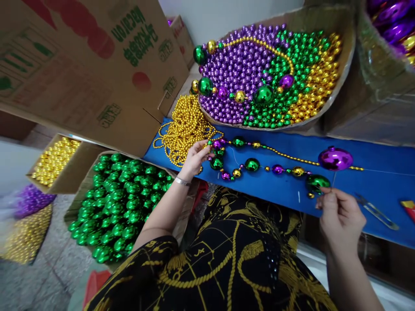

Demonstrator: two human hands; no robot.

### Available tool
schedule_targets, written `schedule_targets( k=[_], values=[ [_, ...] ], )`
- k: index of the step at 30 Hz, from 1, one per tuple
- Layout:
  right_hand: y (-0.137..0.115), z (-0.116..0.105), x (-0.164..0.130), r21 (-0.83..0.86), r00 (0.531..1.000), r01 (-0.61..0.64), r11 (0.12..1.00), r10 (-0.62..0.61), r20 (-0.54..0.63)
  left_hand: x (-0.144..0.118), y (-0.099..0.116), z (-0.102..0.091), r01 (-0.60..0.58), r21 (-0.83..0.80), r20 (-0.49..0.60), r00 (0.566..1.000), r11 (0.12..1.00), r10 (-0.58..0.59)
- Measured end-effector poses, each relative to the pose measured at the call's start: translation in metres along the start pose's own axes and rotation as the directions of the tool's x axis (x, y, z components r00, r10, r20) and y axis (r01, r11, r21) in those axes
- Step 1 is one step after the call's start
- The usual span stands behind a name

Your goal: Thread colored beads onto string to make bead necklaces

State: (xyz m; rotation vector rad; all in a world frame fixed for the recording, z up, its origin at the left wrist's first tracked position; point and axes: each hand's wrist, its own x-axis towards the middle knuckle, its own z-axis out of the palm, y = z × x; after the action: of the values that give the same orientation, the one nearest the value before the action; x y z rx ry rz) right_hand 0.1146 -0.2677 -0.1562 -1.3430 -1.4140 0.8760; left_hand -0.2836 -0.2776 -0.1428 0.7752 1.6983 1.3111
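Bead strand (259, 166) partly strung on bench (372, 172); left hand (194, 157) pinches its beads, right hand (340, 216) pinches the thread end; loose beads remain.

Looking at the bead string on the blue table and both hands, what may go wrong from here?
1. The right hand pinches only a thin thread near the green ball; if it slips, beads may slide off.
2. The left hand works beside the gold bead pile, so the strand may tangle with it.
3. The large purple ball lies loose on the blue table and may roll.
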Motion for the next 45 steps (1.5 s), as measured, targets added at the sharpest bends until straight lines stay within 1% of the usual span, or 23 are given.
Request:
schedule_targets(
  k=[2,4,5,6,8,10,11,13,14,15,16,17,18,19,20,22,24,27,32,37,40,42,45],
  values=[
    [0.001,0.002,0.001,0.008,1.000,0.014,1.000,-0.014,0.009,-0.003,-0.011,-0.005,-0.006,0.057,-0.043,0.999,0.998,0.009],
    [0.003,0.003,0.002,0.005,0.999,0.030,1.000,-0.030,0.014,-0.002,-0.024,-0.006,-0.069,0.202,-0.079,0.993,0.977,0.086],
    [0.004,0.004,0.003,-0.004,0.999,0.034,0.999,-0.034,0.014,-0.001,-0.031,-0.006,-0.111,0.291,-0.087,0.986,0.950,0.141],
    [0.006,0.004,0.003,-0.013,0.999,0.037,0.999,-0.037,0.012,0.001,-0.036,-0.005,-0.154,0.383,-0.082,0.976,0.911,0.200],
    [0.008,0.005,0.004,-0.041,0.999,0.046,0.998,-0.046,0.006,0.007,-0.044,0.000,-0.234,0.550,-0.041,0.951,0.802,0.305],
    [0.009,0.005,0.005,-0.070,0.998,0.056,0.996,-0.055,0.016,0.010,-0.043,0.009,-0.299,0.655,0.009,0.921,0.694,0.389],
    [0.009,0.005,0.005,-0.077,0.998,0.066,0.995,-0.064,0.024,0.011,-0.039,0.015,-0.329,0.680,0.023,0.903,0.655,0.430],
    [0.008,0.005,0.004,-0.085,0.996,0.080,0.993,-0.076,0.046,0.006,-0.025,0.032,-0.390,0.678,0.019,0.857,0.623,0.516],
    [0.007,0.006,0.003,-0.089,0.995,0.081,0.993,-0.076,0.058,0.001,-0.016,0.042,-0.429,0.646,0.020,0.836,0.631,0.548],
    [0.007,0.007,0.002,-0.095,0.995,0.078,0.992,-0.072,0.067,-0.006,-0.007,0.054,-0.472,0.586,0.032,0.826,0.659,0.563],
    [0.006,0.008,0.001,-0.106,0.995,0.073,0.992,-0.065,0.075,-0.014,0.002,0.068,-0.510,0.491,0.065,0.830,0.706,0.554],
    [0.005,0.009,0.000,-0.117,0.995,0.070,0.991,-0.061,0.084,-0.023,0.011,0.083,-0.531,0.355,0.128,0.843,0.770,0.523],
    [0.003,0.011,-0.001,-0.130,0.994,0.071,0.989,-0.059,0.092,-0.031,0.019,0.098,-0.508,0.180,0.207,0.857,0.842,0.472],
    [0.002,0.012,-0.002,-0.146,0.993,0.076,0.986,-0.062,0.101,-0.039,0.026,0.114,-0.439,0.000,0.307,0.855,0.899,0.418],
    [0.001,0.014,-0.002,-0.166,0.991,0.086,0.982,-0.068,0.111,-0.045,0.031,0.130,-0.347,-0.159,0.393,0.836,0.924,0.382],
    [-0.003,0.016,-0.003,-0.216,0.986,0.113,0.970,-0.083,0.142,-0.052,0.038,0.155,-0.159,-0.382,0.487,0.803,0.910,0.344],
    [-0.005,0.017,-0.003,-0.262,0.980,0.154,0.953,-0.112,0.166,-0.055,0.041,0.172,-0.015,-0.490,0.516,0.801,0.872,0.304],
    [-0.006,0.017,-0.004,-0.310,0.969,0.224,0.924,-0.177,0.175,-0.054,0.041,0.183,0.105,-0.534,0.524,0.820,0.839,0.231],
    [-0.002,0.015,-0.004,-0.369,0.941,0.336,0.867,-0.294,0.167,-0.052,0.037,0.183,0.102,-0.537,0.488,0.847,0.837,0.210],
    [0.001,0.014,0.000,-0.410,0.921,0.390,0.824,-0.339,0.193,-0.048,0.042,0.182,0.212,-0.514,0.531,0.839,0.831,0.114],
    [0.000,0.014,0.002,-0.399,0.886,0.464,0.791,-0.423,0.191,-0.048,0.045,0.181,0.216,-0.521,0.529,0.841,0.826,0.114],
    [0.002,0.014,0.003,-0.401,0.854,0.518,0.756,-0.481,0.198,-0.049,0.046,0.182,0.216,-0.530,0.527,0.842,0.820,0.118],
    [0.009,0.014,0.008,-0.422,0.804,0.582,0.695,-0.570,0.170,-0.047,0.049,0.186,0.240,-0.533,0.543,0.833,0.812,0.110]
  ],
)
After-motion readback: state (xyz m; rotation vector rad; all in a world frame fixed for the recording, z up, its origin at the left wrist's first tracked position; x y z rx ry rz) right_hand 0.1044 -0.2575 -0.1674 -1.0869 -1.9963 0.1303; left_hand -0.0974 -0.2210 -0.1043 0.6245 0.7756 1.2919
